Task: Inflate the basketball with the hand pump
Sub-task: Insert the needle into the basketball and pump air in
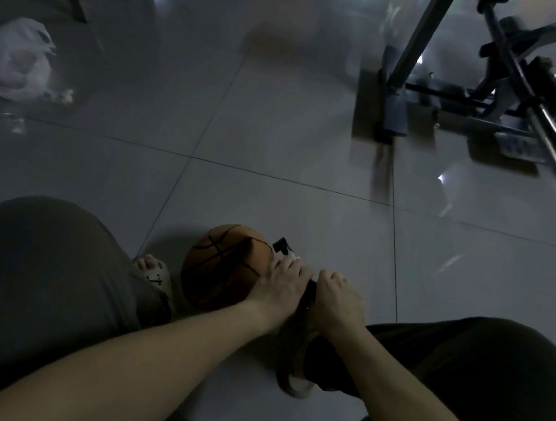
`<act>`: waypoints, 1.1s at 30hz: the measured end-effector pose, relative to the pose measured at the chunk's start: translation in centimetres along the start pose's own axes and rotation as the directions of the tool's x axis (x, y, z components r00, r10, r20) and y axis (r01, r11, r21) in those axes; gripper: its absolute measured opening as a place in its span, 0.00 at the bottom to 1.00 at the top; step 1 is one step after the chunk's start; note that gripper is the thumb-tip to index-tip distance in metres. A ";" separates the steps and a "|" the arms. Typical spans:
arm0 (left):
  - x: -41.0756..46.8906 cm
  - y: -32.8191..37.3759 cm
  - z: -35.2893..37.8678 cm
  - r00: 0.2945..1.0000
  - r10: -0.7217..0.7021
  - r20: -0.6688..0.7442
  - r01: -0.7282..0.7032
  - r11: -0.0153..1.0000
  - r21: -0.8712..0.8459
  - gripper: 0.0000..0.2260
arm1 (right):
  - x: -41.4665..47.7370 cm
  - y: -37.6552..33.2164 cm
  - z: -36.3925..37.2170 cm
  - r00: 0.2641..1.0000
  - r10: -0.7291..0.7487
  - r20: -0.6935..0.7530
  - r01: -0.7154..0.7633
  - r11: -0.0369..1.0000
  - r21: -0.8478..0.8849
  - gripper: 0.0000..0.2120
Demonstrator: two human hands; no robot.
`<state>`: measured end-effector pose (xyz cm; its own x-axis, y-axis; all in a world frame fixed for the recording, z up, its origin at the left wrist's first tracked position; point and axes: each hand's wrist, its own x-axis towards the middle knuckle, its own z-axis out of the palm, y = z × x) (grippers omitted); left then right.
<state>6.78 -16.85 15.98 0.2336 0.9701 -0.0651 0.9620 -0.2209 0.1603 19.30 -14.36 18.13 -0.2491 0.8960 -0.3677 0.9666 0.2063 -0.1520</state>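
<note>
Dark trouser legs (40, 271) fill both bottom corners, leaving a narrow gap of grey tiled floor (276, 148) between them. 2 bare hands reach down into that gap. Left hand (283, 279) curls around the black hand pump (311, 291) where it meets the orange basketball (222, 266). Right hand (336, 295) is a closed fist around the pump, just beside the left. The ball sits on the floor between a sandalled foot (154, 276) and a shoe (298, 366). Beyond, open tiles stretch to a white plastic bag (18, 59) far left and a metal exercise frame (487, 95) far right.
</note>
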 end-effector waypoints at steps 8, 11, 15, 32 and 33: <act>3.9 -1.9 -9.6 0.885 0.100 -0.455 -0.133 0.990 -0.043 0.09 | -1.2 -0.6 -8.3 0.768 -0.028 -0.640 0.143 0.981 0.128 0.09; 3.1 -1.9 -8.9 0.893 0.099 -0.439 -0.142 0.988 -0.066 0.09 | -1.1 -1.3 -7.2 0.769 -0.053 -0.637 0.148 0.984 0.096 0.09; 1.6 -2.0 -4.3 0.949 -0.010 -0.315 -0.003 0.999 -0.041 0.11 | -0.1 -1.5 -3.2 0.860 -0.105 -0.499 0.095 0.994 -0.046 0.07; 1.5 -1.4 -3.5 0.990 0.073 -0.119 -0.084 0.992 -0.094 0.10 | -0.5 -0.1 -3.3 0.980 0.009 -0.198 0.014 0.994 0.113 0.08; 2.2 -1.7 -5.4 0.980 0.080 -0.183 -0.105 0.986 -0.129 0.09 | -0.7 -0.1 -4.5 0.952 -0.002 -0.305 0.045 0.990 0.134 0.08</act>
<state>4.94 -13.76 20.84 0.2803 0.9511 0.1299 0.9059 -0.3068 0.2919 19.66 -13.25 22.58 -0.2208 0.9728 -0.0698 0.9376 0.1921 -0.2897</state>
